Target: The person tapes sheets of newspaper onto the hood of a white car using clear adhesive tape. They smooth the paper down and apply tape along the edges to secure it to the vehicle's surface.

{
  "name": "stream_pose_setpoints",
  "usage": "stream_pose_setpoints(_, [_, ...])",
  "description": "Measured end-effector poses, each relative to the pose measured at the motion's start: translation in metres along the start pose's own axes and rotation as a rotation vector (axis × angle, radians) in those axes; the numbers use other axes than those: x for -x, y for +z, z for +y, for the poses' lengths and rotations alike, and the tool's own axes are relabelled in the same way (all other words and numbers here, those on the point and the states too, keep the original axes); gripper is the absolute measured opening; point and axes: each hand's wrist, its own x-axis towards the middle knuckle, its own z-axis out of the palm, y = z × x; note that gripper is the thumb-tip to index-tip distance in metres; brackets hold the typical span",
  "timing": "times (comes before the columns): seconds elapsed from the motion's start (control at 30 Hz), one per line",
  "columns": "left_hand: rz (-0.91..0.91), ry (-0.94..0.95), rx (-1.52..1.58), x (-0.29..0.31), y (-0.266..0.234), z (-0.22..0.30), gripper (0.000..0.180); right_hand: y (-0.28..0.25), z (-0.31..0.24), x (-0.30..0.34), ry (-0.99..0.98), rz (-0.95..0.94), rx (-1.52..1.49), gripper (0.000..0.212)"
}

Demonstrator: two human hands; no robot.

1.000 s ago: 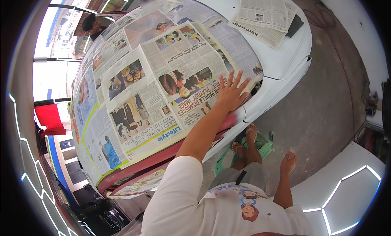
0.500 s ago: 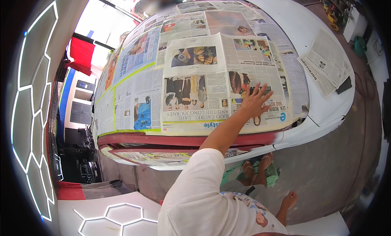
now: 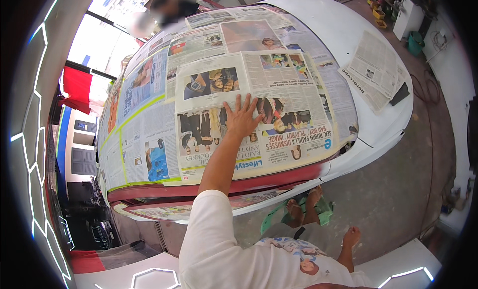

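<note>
Workshop w/ grey concrete floor (image 3: pixel 398 189) & a white car panel (image 3: pixel 338 35) masked w/ newspaper sheets (image 3: pixel 149 94), taped w/ yellow-green tape (image 3: pixel 130 114) along some edges. Landmark = the top newspaper sheet (image 3: pixel 249 109), nr the panel's red front edge (image 3: pixel 209 189).

Left hand (image 3: pixel 242 118) lies flat on that sheet, about mid-sheet, palm down, fingers (image 3: pixel 244 100) spread wide & straight, gripping nothing, just pressing the paper. Arm in white sleeve (image 3: pixel 214 239) comes up from below the sheet.

Right hand (image 3: pixel 350 236) hangs well below & right of the sheet, down by the person's side over the floor; fingers look loosely curled, can't tell if they hold anything.

Right of the sheet, on bare white panel, lies a loose folded newspaper (image 3: pixel 376 70) w/ a dark flat thing (image 3: pixel 400 93) just beside it. Above the sheet, at the panel's far edge, another person (image 3: pixel 164 10) leans in. Below the sheet, feet in green sandals (image 3: pixel 298 214). Far left of it, a red cloth (image 3: pixel 77 89) hangs by the window.
</note>
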Motion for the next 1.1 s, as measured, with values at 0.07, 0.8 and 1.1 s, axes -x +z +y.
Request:
stream_pose_setpoints(0.07, [0.016,-0.008,0.013,-0.025,0.004,-0.006,0.077,-0.002,-0.007,0.004,-0.022,-0.023,0.025,0.018])
stream_pose_setpoints(0.8, [0.308,0.208,0.248,0.038,-0.022,0.021,0.067,-0.009,0.015,0.004,0.239,-0.008,-0.358,0.032])
stream_pose_setpoints(1.1, [0.101,0.364,0.077,0.138,0.023,0.058,0.063,-0.047,-0.117,-0.011,0.008,0.029,-0.756,0.035])
